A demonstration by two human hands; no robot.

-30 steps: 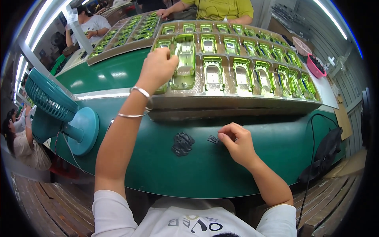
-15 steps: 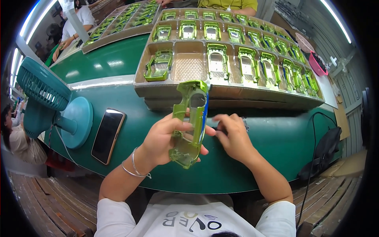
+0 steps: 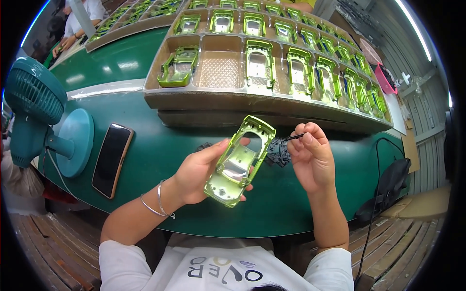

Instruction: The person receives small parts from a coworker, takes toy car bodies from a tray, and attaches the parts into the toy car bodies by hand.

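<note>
While left fingers point(image 3: 212, 151) grip a green shell point(image 3: 240, 156) | right fingers point(image 3: 316, 131) pinch black strip point(image 3: 296, 136) | tray point(image 3: 219, 71) holds similar shells point(image 3: 259, 68)

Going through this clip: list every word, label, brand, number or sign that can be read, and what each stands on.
White T-shirt: large dark and coloured lettering across the front, upside down in this view; wording not copied here.
Green car body shell: no readable text.
Smartphone: dark screen, no readable text.
Any markings farther back are too small or blurred to read.
</note>
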